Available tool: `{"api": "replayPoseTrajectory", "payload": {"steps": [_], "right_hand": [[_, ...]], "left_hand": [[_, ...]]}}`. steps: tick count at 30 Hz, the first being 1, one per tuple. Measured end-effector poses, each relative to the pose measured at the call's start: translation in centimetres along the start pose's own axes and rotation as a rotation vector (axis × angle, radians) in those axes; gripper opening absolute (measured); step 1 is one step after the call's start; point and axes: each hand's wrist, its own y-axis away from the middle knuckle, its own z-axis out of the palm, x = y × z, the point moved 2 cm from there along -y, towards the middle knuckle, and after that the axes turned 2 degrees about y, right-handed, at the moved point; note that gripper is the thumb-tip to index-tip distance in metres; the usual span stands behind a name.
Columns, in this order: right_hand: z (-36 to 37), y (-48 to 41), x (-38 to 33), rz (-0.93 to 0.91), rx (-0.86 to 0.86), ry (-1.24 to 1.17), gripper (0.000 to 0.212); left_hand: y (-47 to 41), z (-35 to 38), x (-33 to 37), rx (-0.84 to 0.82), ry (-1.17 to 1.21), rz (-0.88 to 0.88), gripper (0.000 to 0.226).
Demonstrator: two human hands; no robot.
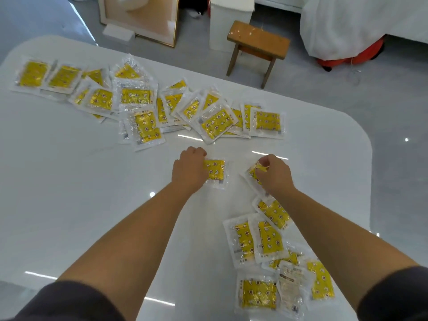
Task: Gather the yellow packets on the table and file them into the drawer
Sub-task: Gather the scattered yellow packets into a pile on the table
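Dark sleeves (69, 302) fill the bottom corners; both bare forearms reach forward over the white table (69, 181). Close by on the right, partly under the right forearm, lies a near pile (269, 237) of yellow packets in clear wrappers, overlapping at odd angles; one of them shows a pale, printed side.

Further out, the left hand (188, 170) sits on the left edge of a left packet (216, 172) that lies flat on the table; its fingers are curled down over that edge, gripping it, though the fingertips are hidden. Just beside it, apart from it, the right hand (276, 176) pinches the far end of a right packet (253, 173) between thumb and curled fingers; the wrapper crumples there, and I cannot tell whether its near end touches the table or the near pile.

Beyond both hands, a far spread (136, 96) of many more packets runs across the table from its far left edge towards the right, mostly overlapping; the hands are well apart from it.

Past the table stand a wooden stool (258, 40), a white box (229, 22) behind it, a gilt frame (141, 19) propped upright on the grey floor, and a white cloth (359, 24) draped over something red (352, 54).
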Motion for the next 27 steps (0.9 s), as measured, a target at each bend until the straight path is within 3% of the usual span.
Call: {"api": "replayPoseTrajectory", "payload": {"steps": [4, 8, 15, 17, 21, 24, 27], "right_hand": [[0.0, 0.4, 0.9, -0.034, -0.034, 0.382, 0.055], [0.9, 0.2, 1.7, 0.009, -0.107, 0.455, 0.071], [2.6, -0.5, 1.8, -0.004, 0.067, 0.540, 0.074], [2.6, -0.9, 2.2, 0.035, 0.040, 0.538, 0.071], [2.0, -1.4, 2.6, -0.071, -0.026, 0.282, 0.019], [0.5, -1.0, 3.3, -0.113, -0.026, 0.118, 0.019], [-1.3, 0.2, 4.7, -0.129, -0.140, 0.111, 0.021]], "left_hand": [[-0.4, 1.8, 0.6, -0.070, -0.279, 0.171, 0.068], [0.1, 3.7, 0.5, -0.050, -0.445, 0.162, 0.063], [0.9, 5.5, -0.3, -0.016, -0.486, 0.099, 0.061], [1.0, 5.6, -0.3, -0.058, -0.412, 0.043, 0.057], [1.2, 5.4, -0.5, -0.213, 0.006, -0.099, 0.032], [2.1, 4.4, 0.2, -0.286, 0.328, -0.089, 0.025], [3.7, 4.7, 1.0, -0.458, 0.321, 0.006, 0.028]]}}
